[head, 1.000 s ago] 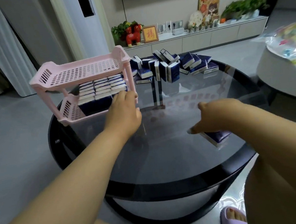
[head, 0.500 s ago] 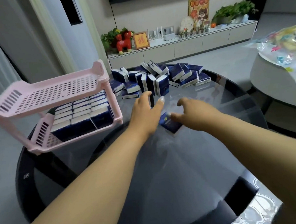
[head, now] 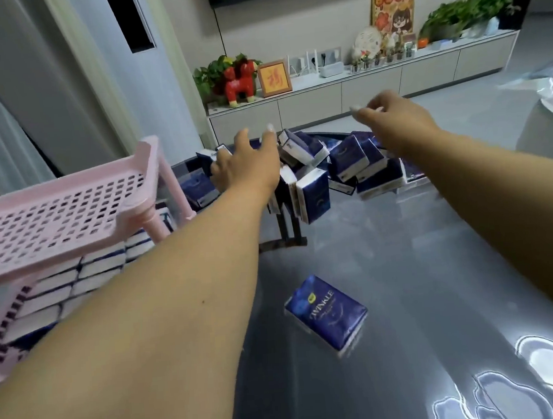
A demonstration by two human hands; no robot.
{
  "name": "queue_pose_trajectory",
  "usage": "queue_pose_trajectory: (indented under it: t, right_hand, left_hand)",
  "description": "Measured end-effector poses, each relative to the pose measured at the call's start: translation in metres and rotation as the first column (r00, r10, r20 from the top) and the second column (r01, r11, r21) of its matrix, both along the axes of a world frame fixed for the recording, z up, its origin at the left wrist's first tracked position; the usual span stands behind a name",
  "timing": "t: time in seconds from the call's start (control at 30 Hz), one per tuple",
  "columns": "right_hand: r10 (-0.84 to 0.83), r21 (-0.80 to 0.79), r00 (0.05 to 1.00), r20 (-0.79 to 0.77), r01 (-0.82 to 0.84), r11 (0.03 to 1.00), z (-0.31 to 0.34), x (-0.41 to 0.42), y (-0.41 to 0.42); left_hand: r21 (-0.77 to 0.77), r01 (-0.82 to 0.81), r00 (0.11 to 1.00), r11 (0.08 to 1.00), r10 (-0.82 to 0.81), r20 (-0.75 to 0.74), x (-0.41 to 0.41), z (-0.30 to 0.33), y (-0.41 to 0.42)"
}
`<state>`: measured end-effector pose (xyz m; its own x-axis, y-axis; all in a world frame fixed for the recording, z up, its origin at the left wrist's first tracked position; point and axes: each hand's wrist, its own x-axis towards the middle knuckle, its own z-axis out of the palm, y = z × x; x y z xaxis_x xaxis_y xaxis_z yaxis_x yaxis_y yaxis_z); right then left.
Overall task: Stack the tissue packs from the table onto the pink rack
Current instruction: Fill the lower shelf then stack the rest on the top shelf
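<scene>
Nearest me: one dark blue plastic-wrapped tissue pack (head: 325,311) lies flat and alone on the grey glossy tabletop (head: 403,266), between my forearms.
Left side: the pink perforated plastic rack (head: 63,217) has its lower shelf filled with packs, its top shelf bare.
Far end: a loose pile of blue tissue packs (head: 341,165).
My left hand (head: 246,169): grip spread, over the pile, holding nothing.
My right hand (head: 396,119): fingers loosely extended above the pile, empty.
Risk: I judge a hasty two-handed grab could topple leaning packs off the far edge.
</scene>
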<state>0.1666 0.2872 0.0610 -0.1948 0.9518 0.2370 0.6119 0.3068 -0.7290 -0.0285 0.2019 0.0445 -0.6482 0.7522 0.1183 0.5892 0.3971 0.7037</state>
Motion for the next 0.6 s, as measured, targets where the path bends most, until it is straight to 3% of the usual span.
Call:
queue_pose_trajectory:
  t: [0.13, 0.3, 0.47, 0.6]
  right_hand:
    - [0.099, -0.097, 0.993, 0.071, -0.092, 0.991, -0.005, -0.016, 0.026]
    - [0.221, -0.326, 0.975, -0.010, -0.212, 0.921, -0.028, -0.040, 0.030]
    - [0.247, -0.273, 0.968, -0.047, -0.250, 0.929, -0.045, -0.041, 0.021]
    - [0.245, -0.249, 0.968, -0.061, -0.253, 0.935, -0.052, -0.031, -0.001]
  left_hand:
    - [-0.141, -0.011, 1.000, 0.990, 0.011, -0.002, -0.014, -0.001, 0.034]
    - [-0.199, 0.097, 0.993, 0.975, -0.080, 0.090, -0.019, -0.018, 0.045]
    - [-0.195, 0.269, 0.962, 0.943, -0.271, 0.018, -0.014, -0.026, 0.036]
    - [-0.135, 0.264, 0.964, 0.955, -0.267, -0.004, -0.001, -0.034, 0.017]
